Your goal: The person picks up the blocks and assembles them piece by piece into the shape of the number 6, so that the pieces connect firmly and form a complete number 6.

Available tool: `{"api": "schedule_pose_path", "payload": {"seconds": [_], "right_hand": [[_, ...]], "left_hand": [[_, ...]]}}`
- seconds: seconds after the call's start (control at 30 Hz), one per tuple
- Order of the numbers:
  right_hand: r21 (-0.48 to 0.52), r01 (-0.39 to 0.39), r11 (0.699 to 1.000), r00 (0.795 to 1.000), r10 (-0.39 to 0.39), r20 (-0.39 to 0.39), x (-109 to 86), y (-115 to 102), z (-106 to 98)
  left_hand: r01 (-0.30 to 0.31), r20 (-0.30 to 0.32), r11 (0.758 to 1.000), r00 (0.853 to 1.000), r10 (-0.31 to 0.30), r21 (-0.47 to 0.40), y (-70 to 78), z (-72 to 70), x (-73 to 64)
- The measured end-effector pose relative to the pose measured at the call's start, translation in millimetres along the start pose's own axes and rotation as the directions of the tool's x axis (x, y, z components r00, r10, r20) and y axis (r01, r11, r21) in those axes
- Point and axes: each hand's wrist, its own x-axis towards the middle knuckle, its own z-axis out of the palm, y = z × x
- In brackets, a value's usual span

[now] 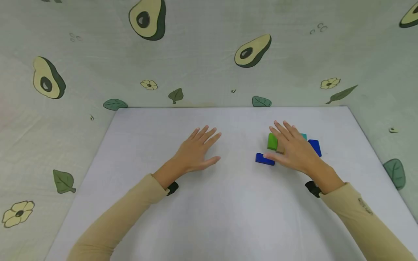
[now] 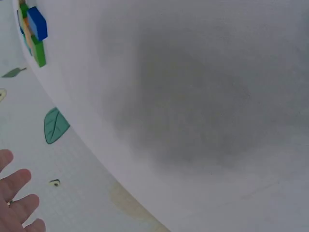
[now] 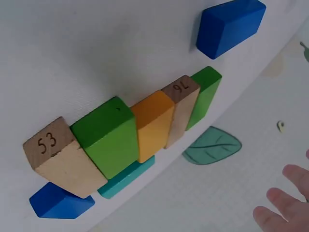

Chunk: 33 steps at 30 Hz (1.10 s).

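My left hand (image 1: 196, 150) is held over the white table with its fingers spread and nothing in it; its fingertips (image 2: 19, 181) show at the left wrist view's lower left. Over the blocks at the right, my right hand (image 1: 294, 150) has its fingers extended, hiding part of them in the head view. In the right wrist view a row holds a wooden block marked 53 (image 3: 63, 159), a green block (image 3: 108, 140), an orange block (image 3: 153, 125), a wooden block marked 76 (image 3: 182, 108) and another green block (image 3: 205, 96). A blue block (image 3: 229, 29) lies apart, near my right thumb.
A teal block (image 3: 128, 178) and a second blue block (image 3: 60, 203) lie on the row's other side. The white tabletop (image 1: 212, 217) ends in a straight back edge. Behind it hangs a pale cloth (image 1: 202, 47) printed with avocados, leaves and flowers.
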Motion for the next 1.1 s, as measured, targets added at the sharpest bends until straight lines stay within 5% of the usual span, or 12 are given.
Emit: {"api": "schedule_pose_path", "payload": {"seconds": [0.57,0.93,1.1], "right_hand": [[0.203,-0.164,0.965,0.986,0.161,0.03,10.9,28,22],[0.297,-0.257,0.92,0.963,0.218,0.157,20.6,43,33],[0.305,-0.3,0.904,0.943,0.234,0.237,26.9,47,34]], "left_hand": [[0.02,-0.033,0.99,0.999,-0.025,-0.138,16.9,16.7,12.7],[0.11,0.144,0.921,0.988,-0.06,-0.375,44.9,29.8,34.9],[0.143,0.197,0.851,0.979,-0.048,-0.505,58.6,38.1,50.9]]}}
